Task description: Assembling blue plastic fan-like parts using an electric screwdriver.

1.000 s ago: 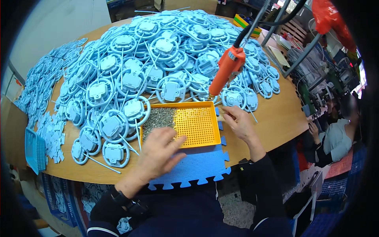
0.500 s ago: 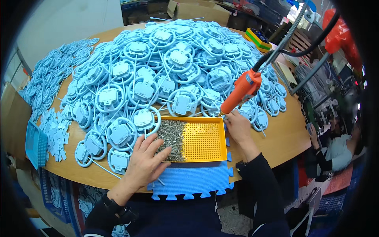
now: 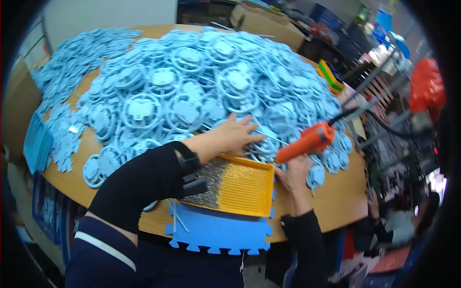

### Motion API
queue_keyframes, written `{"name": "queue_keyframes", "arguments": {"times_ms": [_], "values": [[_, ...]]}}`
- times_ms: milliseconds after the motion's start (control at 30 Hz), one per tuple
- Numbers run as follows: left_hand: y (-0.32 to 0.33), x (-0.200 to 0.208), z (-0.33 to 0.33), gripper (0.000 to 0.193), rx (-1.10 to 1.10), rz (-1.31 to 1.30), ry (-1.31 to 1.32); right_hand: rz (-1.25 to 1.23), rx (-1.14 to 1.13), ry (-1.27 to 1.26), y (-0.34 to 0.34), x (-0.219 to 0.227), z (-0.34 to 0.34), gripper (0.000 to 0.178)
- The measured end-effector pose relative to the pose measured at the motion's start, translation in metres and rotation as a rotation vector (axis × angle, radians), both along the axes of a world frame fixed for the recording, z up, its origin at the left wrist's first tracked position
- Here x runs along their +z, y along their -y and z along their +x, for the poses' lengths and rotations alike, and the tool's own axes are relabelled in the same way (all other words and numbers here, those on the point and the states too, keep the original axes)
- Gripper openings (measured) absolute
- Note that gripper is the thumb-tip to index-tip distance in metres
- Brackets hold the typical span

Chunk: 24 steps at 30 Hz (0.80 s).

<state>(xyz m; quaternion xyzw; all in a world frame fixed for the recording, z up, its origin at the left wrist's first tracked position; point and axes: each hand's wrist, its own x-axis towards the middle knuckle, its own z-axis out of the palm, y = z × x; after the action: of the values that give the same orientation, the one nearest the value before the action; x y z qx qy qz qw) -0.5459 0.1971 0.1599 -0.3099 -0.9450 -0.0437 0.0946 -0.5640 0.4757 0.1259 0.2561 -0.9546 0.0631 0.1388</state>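
My left hand [image 3: 235, 136], its fingers spread, reaches over the front of a big heap of light-blue plastic parts [image 3: 185, 109] with ring-shaped frames and thin stems. It seems to hold nothing. My right hand [image 3: 295, 174] is bent right under an orange electric screwdriver [image 3: 307, 142], close to its tip. Its fingers look pinched, but blur and the tool hide what they hold. Between my arms lies a yellow perforated tray [image 3: 247, 189]. Small metal screws [image 3: 211, 180] fill its left part, partly hidden by my left forearm. The tray rests on a blue foam mat [image 3: 221, 230].
A turquoise basket [image 3: 37, 142] stands at the table's left edge, near piles of small flat blue pieces [image 3: 66, 139]. A cable [image 3: 345, 115] runs up from the screwdriver. A cardboard box [image 3: 266, 23] stands behind the heap. Another person [image 3: 398, 225] sits at far right.
My left hand has moved from the screws up and right to the heap, its forearm now crossing the tray. The screwdriver lies flatter, my right hand still by its tip. The view has turned slightly.
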Motion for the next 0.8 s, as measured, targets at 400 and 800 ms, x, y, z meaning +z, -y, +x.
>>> {"name": "queue_keyframes", "arguments": {"times_ms": [400, 800], "values": [[0.012, -0.007, -0.016, 0.052, 0.124, 0.073, -0.114, 0.020, 0.086, -0.028, 0.022, -0.022, -0.057, 0.089], [0.042, 0.032, 0.150, 0.039, 0.181, 0.185, -0.115, -0.105, 0.320, -0.065, 0.027, 0.064, 0.013, 0.063]]}}
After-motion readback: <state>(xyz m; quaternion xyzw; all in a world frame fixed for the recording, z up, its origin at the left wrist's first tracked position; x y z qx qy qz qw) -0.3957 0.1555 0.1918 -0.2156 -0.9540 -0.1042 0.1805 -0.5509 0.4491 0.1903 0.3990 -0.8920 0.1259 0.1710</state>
